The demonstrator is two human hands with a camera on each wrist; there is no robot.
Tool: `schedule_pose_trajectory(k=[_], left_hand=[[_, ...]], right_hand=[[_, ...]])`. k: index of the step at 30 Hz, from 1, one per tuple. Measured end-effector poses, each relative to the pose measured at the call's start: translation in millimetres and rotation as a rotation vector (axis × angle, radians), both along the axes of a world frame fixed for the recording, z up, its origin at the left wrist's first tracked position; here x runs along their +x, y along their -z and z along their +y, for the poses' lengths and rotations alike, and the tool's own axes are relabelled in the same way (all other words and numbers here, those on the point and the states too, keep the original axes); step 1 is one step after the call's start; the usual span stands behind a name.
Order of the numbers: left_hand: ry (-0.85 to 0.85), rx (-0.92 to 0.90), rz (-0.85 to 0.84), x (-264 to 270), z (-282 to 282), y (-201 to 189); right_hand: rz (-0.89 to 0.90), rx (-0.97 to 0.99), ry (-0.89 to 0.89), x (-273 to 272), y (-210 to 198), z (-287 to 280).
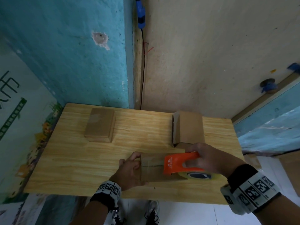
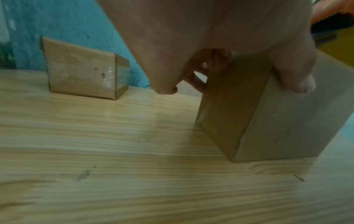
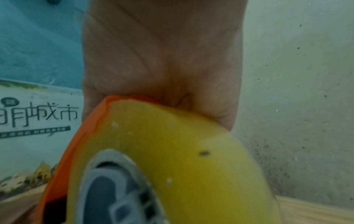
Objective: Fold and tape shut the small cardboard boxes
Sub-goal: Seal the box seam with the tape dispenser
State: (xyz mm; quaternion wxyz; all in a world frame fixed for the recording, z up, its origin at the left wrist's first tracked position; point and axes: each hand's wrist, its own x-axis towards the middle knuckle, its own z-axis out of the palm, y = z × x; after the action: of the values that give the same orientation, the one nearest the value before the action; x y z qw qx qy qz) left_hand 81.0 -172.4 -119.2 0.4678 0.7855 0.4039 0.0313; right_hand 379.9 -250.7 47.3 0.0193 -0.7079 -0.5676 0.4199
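A small cardboard box (image 1: 151, 170) lies near the front middle of the wooden table (image 1: 65, 159). My left hand (image 1: 131, 164) grips its left end, thumb (image 2: 298, 81) on the near face and fingers behind the box (image 2: 268, 121). My right hand (image 1: 203, 157) holds the handle of an orange tape dispenser (image 1: 177, 163), which rests on the box's top over the seam. Its clear tape roll (image 1: 200, 175) sits toward my wrist. In the right wrist view the tape roll (image 3: 172, 151) and the orange dispenser frame (image 3: 80, 144) fill the picture below my palm.
A taped box (image 1: 99, 125) lies at the table's far left, also seen as the taped box (image 2: 82, 71). Another cardboard box (image 1: 188, 127), with a flap standing up, sits at the far right. Walls close in behind the table. More cardboard (image 1: 290, 169) stands off the right edge.
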Motion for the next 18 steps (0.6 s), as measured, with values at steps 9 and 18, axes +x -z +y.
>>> schedule_pose_trajectory(k=[9, 18], left_hand=[[0.022, -0.017, 0.043, -1, 3, -5], [0.071, -0.028, 0.090, -7, 12, -8]], right_hand=[[-0.014, -0.044, 0.079, 18, 6, -9], [0.007, -0.048, 0.074, 18, 11, -6]])
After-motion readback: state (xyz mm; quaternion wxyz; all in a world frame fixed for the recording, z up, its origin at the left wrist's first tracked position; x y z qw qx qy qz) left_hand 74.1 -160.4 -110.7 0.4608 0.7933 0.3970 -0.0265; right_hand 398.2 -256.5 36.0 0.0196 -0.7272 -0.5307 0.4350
